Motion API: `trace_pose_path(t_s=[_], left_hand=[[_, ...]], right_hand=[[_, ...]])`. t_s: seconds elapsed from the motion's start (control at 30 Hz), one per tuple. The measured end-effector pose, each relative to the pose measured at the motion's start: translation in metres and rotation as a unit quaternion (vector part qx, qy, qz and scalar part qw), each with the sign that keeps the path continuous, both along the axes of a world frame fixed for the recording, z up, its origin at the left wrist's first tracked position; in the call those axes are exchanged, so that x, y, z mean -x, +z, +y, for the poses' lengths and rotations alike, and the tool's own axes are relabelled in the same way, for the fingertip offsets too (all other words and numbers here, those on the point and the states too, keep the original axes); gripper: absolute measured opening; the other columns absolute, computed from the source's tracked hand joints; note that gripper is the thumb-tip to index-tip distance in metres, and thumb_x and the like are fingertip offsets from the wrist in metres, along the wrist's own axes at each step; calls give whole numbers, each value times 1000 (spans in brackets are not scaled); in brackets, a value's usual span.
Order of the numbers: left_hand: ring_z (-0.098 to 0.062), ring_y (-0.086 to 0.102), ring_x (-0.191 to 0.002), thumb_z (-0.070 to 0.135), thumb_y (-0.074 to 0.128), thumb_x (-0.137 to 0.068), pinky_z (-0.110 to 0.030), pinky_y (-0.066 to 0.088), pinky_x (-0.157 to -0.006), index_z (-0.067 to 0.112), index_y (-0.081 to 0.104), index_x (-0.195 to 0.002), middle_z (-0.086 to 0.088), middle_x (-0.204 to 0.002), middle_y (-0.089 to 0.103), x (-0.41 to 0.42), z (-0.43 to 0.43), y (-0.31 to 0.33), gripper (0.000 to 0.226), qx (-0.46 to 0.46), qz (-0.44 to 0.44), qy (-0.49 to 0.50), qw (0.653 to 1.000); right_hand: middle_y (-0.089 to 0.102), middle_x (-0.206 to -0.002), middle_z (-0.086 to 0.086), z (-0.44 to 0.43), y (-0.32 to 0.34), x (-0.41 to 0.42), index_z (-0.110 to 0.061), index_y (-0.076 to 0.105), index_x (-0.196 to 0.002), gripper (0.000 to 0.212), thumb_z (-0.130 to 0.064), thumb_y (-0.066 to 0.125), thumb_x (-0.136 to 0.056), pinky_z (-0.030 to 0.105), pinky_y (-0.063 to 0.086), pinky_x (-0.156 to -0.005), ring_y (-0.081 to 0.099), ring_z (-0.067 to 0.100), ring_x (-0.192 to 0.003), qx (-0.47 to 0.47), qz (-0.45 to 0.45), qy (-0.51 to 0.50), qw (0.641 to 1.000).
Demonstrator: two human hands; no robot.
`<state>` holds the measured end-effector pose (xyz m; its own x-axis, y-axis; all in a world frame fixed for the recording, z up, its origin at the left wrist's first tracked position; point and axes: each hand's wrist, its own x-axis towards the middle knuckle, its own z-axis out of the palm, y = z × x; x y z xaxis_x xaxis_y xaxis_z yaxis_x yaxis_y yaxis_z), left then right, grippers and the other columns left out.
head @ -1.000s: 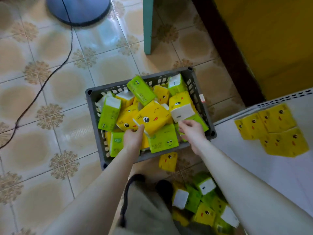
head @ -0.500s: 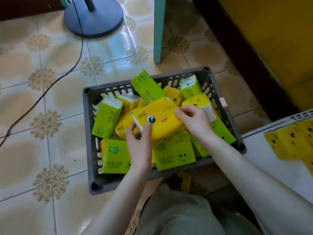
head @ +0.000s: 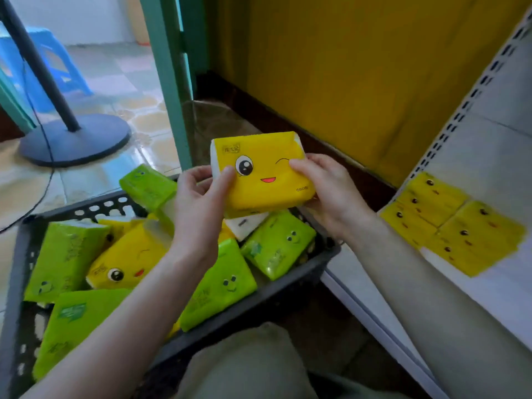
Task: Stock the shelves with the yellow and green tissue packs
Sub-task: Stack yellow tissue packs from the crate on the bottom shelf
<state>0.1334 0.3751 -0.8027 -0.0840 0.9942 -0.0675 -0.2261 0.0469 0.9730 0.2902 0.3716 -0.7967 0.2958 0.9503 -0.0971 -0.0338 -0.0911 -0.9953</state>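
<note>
Yellow tissue pack [head: 263, 171] held up over the grey crate [head: 290, 289], printed face toward the wearer. Both hands are clamped on it, left hand [head: 198, 203] pinching the left end and right hand [head: 328, 191] gripping the right. The two-ended hold likely keeps it level for the white shelf [head: 495, 306] at right, where a block of yellow packs [head: 452, 223] lies flat. Green packs [head: 279, 243] and other yellow ones lie jumbled in the crate, so much stocking is left.
</note>
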Motion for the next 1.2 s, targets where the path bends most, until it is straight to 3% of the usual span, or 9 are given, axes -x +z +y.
trace_pose_path(t_s=[0.17,0.33,0.53,0.67,0.8,0.9,1.07,1.13,1.2], left_hand=[[-14,61,-90,32,67,-83,-29,49,-67,21,43,-114,3,-104,59,-95,-15,7,41,-53,106,-182,976],[-18,54,-92,21,62,-89,-30,45,-75,13,48,-122,-1,-103,53,-185,-32,-7,37,-99,202,-282,933],[-29,57,-107,23,60,-90,-35,48,-84,10,50,-128,-12,-120,59,-259,-51,-68,41,-23,208,-366,907],[-28,55,-106,26,63,-88,-34,45,-87,6,52,-109,-9,-105,58,-280,-60,-119,31,44,230,-370,899],[-28,54,-109,30,55,-91,-34,45,-89,9,56,-118,-12,-118,60,-290,-59,-154,35,25,307,-426,851],[-34,55,-112,31,50,-93,-42,47,-95,11,55,-126,-14,-122,60,-299,-60,-171,38,34,336,-458,823],[-36,60,-101,22,59,-89,-44,52,-87,7,46,-100,-20,-108,59,-323,-62,-181,23,138,229,-385,883],[-36,60,-101,19,60,-88,-42,52,-87,4,50,-97,-21,-106,61,-334,-60,-180,21,159,193,-348,904],[-36,61,-99,17,55,-90,-40,49,-84,-1,58,-102,-22,-103,63,-342,-60,-178,22,156,180,-339,910]], right_hand=[[65,-97,2,-63,3,-79,-20,56,-83,22,-42,62,-85,42,52,-83,63,23,-94,-1,21,-180,983],[62,-116,9,-111,-25,-145,-21,55,-102,22,-39,56,-90,50,52,-89,62,30,-101,32,44,-328,943],[55,-118,3,-164,-80,-184,-23,48,-112,27,-38,55,-91,40,45,-85,57,27,-104,101,51,-341,933],[55,-116,8,-179,-125,-192,-17,49,-110,23,-27,57,-91,40,46,-84,56,30,-104,143,50,-369,917],[57,-101,12,-181,-161,-201,-11,53,-93,11,-22,53,-94,50,46,-95,54,29,-93,170,20,-433,885],[57,-103,13,-177,-180,-212,-6,58,-99,18,-22,50,-96,45,46,-90,52,27,-92,188,-15,-468,864],[55,-104,6,-173,-191,-235,-8,56,-123,39,-33,50,-94,35,48,-75,52,25,-91,206,-99,-450,863],[57,-104,9,-165,-191,-245,-10,56,-122,36,-33,53,-93,29,46,-60,56,28,-84,193,-50,-465,863],[57,-106,13,-154,-188,-255,-7,56,-121,33,-25,57,-93,32,49,-64,58,29,-84,160,27,-493,855]])
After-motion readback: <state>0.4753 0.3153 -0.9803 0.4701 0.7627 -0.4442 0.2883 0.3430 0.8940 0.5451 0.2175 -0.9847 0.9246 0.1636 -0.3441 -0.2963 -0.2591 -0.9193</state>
